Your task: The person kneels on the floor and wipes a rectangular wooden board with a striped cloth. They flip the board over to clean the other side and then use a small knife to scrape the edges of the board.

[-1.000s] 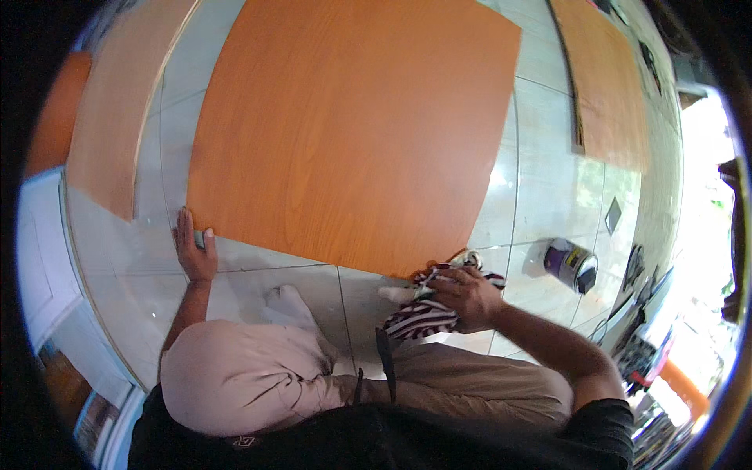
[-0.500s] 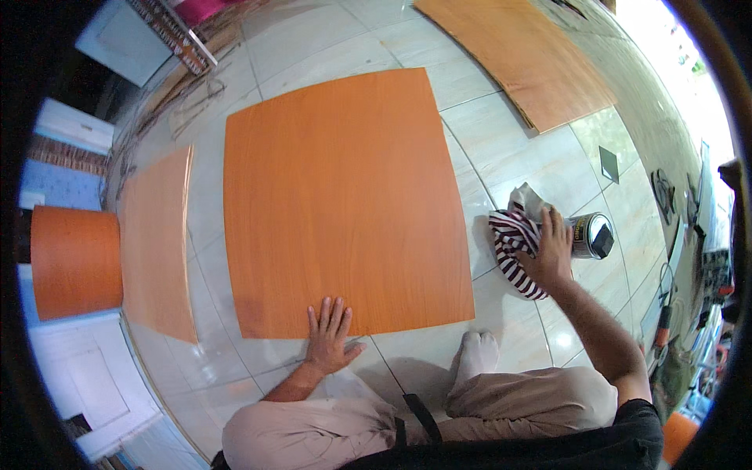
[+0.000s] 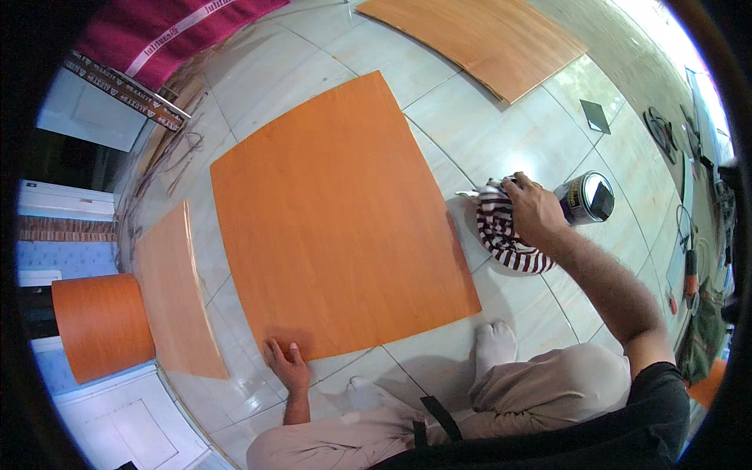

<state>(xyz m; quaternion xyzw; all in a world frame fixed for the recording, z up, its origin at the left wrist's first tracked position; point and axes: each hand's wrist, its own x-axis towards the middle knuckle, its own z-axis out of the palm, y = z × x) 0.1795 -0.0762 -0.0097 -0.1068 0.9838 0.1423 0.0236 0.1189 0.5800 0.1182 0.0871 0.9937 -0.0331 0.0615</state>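
A broad orange wood-grain panel (image 3: pixel 341 223) lies on the tiled floor in front of me. At its near left corner rests my left hand (image 3: pixel 288 366), thumb and fingers apart, touching the edge. My right hand (image 3: pixel 536 211) is on the floor to the right of the panel, its fingers closed on a bunched cloth (image 3: pixel 513 254) with white and dark red stripes. Just right of that hand a metal can (image 3: pixel 587 197) with a dark patch on its top stands on the tiles. The fingertips of my right hand are partly hidden in the cloth.
More wood panels (image 3: pixel 486 43) lie at the far right, and a pale panel (image 3: pixel 176 298) lies left, beside a curved orange piece (image 3: pixel 102 325). A small dark square (image 3: pixel 595 117) and sandals (image 3: pixel 660 131) are at right. A magenta cloth (image 3: pixel 164 35) hangs far left.
My left hand has slid left along the near edge to the panel's corner. My right hand has closed on the striped cloth and gathered it. The view has turned, so the panel appears tilted.
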